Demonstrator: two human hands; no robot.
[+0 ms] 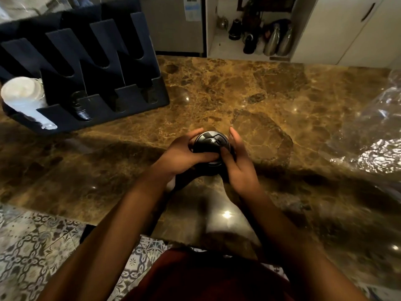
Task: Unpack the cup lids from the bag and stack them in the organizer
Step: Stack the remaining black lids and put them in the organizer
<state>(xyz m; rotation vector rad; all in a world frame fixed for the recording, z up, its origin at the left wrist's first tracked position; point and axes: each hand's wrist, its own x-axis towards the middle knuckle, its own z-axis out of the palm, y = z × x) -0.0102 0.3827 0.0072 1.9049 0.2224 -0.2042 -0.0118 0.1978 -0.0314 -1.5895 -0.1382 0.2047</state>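
Note:
A stack of black cup lids (211,142) sits between both hands above the brown marble counter (249,90). My left hand (184,153) wraps the stack's left side, thumb across its front. My right hand (238,164) cups the right side, fingers partly spread. The black slotted organizer (134,98) stands at the far left of the counter; a row of black lids (81,107) lies in its second slot and white lids (21,94) fill its leftmost slot. The clear plastic bag (373,131) lies crumpled at the right edge.
Open marble lies between the hands and the organizer. The counter's near edge drops to a patterned tile floor (32,246) at lower left. Behind the counter, an open shelf holds metal bottles (280,40) and dark small items.

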